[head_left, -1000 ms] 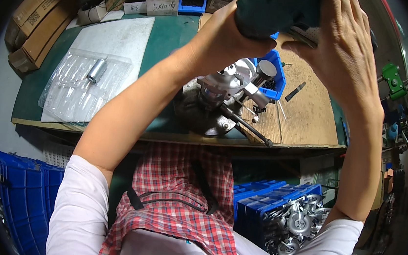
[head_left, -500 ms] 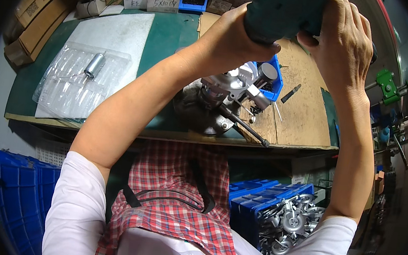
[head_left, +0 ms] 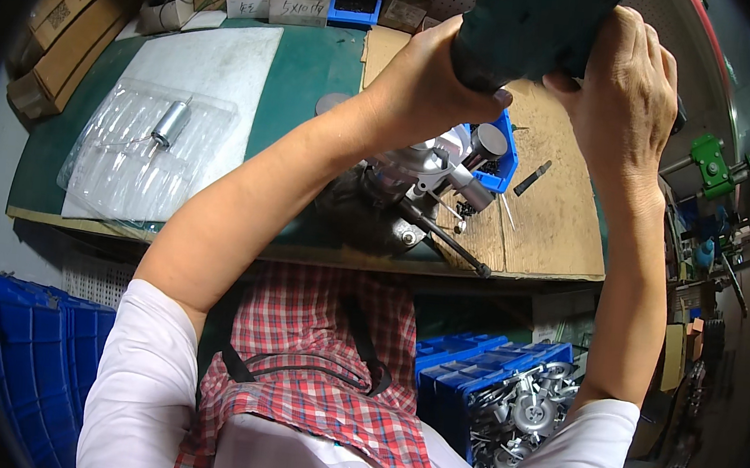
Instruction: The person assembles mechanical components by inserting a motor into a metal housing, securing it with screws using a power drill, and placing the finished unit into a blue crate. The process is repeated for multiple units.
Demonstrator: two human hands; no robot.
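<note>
Both hands grip a dark green power drill [head_left: 534, 37] above the bench, partly cut off by the top edge of the view. Around its body on the left side wraps my left hand [head_left: 426, 76]. The fingers of my right hand [head_left: 630, 96] close on its other side. Below the drill, a silvery metal housing [head_left: 423, 159] sits on a dark fixture [head_left: 360, 205] with a black lever [head_left: 446, 241] toward the bench edge. My left hand and forearm hide part of the housing. The drill's tip cannot be made out.
A silver motor [head_left: 171, 124] lies on a clear plastic tray [head_left: 84, 165] at left. Behind the housing stands a blue bin [head_left: 511, 157] of small dark parts; a small black tube [head_left: 533, 178] lies on cardboard [head_left: 564, 243]. A blue crate [head_left: 450, 390] of metal castings stands below.
The drill and both hands have come slightly lower in the view, my right hand also a little to the left. Both hands keep their hold.
</note>
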